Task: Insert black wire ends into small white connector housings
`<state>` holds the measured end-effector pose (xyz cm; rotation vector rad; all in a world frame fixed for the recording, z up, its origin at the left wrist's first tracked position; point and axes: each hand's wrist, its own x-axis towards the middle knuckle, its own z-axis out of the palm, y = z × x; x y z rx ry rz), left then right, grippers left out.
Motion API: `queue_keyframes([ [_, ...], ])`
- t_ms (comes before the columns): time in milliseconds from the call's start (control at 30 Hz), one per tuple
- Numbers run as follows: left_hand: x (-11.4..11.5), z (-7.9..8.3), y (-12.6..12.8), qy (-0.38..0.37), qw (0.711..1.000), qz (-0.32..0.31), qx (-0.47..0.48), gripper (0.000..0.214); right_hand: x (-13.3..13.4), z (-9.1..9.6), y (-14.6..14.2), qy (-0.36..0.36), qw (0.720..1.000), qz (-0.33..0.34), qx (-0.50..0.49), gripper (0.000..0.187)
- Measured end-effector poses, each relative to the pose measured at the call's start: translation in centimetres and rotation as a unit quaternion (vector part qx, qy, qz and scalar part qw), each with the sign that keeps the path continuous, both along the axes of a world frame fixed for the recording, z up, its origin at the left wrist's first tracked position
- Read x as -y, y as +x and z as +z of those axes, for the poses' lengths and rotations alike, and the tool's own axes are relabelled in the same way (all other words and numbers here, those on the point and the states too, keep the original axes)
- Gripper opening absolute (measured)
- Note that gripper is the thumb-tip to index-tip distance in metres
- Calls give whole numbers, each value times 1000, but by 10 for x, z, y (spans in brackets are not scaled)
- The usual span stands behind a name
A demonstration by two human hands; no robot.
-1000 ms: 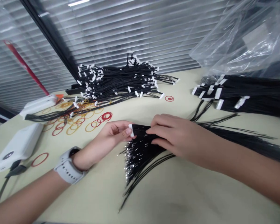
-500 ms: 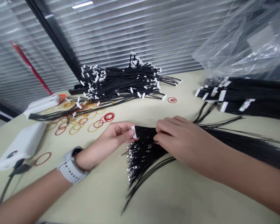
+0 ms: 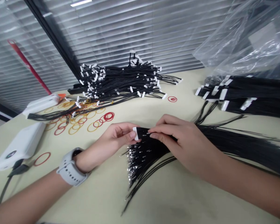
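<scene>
A flat fan of thin black wires (image 3: 144,155) with bare metal tips lies on the cream table in front of me. My left hand (image 3: 114,138), with a grey watch on its wrist, pinches a small white connector (image 3: 135,133) at the end of one black wire. My right hand (image 3: 182,140) rests on the same wires just right of the connector, with thumb and forefinger pinched on them. The wires run on to the right under my right forearm.
A big heap of black wire harnesses with white connectors (image 3: 121,82) lies at the back. Red and yellow rubber bands (image 3: 84,119) are scattered at left, near two white devices (image 3: 21,144). Stacked black wire bundles (image 3: 247,96) and a clear plastic bag (image 3: 247,37) lie at right.
My right hand's fingers have slid a little left along the wires toward the connector. My left hand has kept its pinch and barely moved.
</scene>
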<state>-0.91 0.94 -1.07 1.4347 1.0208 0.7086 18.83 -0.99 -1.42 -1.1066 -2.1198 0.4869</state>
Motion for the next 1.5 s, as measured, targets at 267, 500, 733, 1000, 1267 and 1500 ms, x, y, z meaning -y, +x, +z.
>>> queue_keyframes([
  [267, 4, -1, 1, -51, 998, -6, 33, 14, 2, -1, -2, 47, 999, -14, 21, 10],
  [500, 3, -4, -1, -68, 996, -20, 48, 14, 0, -1, -2, 42, 999, -1, 2, 9],
  [733, 2, -4, 0, -65, 997, -16, 47, 13, -1, -2, -2, 77, 997, 9, 10, 13],
  [1000, 7, 1, 2, -50, 998, -32, 29, 12, 0, -2, 0, 90, 995, -14, 31, 12],
  [1267, 7, 0, 3, -63, 997, -39, 27, 10, 0, -2, -2, 102, 995, -1, 15, 11],
  [1500, 6, 1, 5, -67, 997, -34, 31, 9, 0, -2, -1, 106, 993, 6, 43, 16],
])
